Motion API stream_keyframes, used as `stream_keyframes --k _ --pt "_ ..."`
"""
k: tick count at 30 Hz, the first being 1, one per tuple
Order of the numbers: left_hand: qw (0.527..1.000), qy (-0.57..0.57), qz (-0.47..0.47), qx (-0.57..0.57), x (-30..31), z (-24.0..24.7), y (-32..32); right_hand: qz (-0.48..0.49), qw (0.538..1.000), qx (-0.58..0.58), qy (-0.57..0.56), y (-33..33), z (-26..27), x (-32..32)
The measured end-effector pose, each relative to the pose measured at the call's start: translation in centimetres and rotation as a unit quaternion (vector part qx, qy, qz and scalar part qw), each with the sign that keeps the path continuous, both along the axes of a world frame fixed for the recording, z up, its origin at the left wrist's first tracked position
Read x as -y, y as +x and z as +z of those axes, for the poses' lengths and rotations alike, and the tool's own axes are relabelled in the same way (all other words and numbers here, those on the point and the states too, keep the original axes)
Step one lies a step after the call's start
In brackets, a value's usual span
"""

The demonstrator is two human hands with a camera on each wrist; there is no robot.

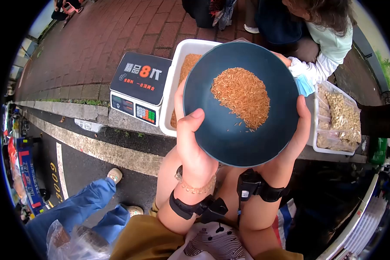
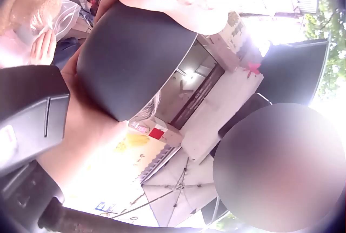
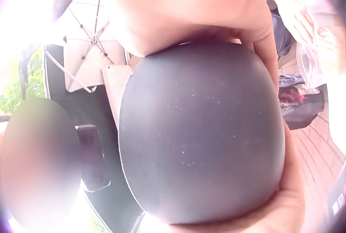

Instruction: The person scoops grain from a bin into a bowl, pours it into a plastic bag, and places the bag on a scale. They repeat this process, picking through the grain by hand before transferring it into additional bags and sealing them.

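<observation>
Dark bowl (image 1: 247, 147) is the thing here, held up between both hands with the inside facing the head camera. Going left to right: a scale (image 1: 136, 80) sits off to the bowl's left, then a white tray (image 1: 195, 44) partly hidden behind its left edge. Left hand (image 1: 190, 141) is clamped on the bowl's left side, thumb tip over the rim, fingers wrapping the outside. Inside the bowl there's a loose pile of brown grain (image 1: 242, 97), with a few strays below it. Right hand (image 1: 297, 138) is clamped on the right side, thumb up along the rim. Right of the bowl is a tray of nuts (image 1: 331, 150).

Handling-wise, I'd guess light and stiff, probably plastic, maybe slick outside. Grain looks dry, so it'd likely slide if tipped. Opposite sides, thumbs at the rim, seems the right hold imo.
</observation>
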State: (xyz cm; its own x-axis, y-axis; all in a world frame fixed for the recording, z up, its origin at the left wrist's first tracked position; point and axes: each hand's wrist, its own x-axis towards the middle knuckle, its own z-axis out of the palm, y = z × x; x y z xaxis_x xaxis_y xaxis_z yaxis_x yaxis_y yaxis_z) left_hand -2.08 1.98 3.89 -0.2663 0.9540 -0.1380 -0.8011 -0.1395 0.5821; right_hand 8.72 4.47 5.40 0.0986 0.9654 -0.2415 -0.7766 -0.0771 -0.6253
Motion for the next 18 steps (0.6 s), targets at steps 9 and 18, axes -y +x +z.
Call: stream_keyframes --k 9,18 --pt "0.987 -0.078 0.095 0.1 0.0 -0.8 1.2 -0.049 0.998 0.04 0.02 0.2 -1.1 -1.4" --pt "0.99 -0.062 0.123 -0.015 -0.1 -0.8 2.5 -0.048 0.998 -0.032 -0.031 -1.1 0.6 0.5"
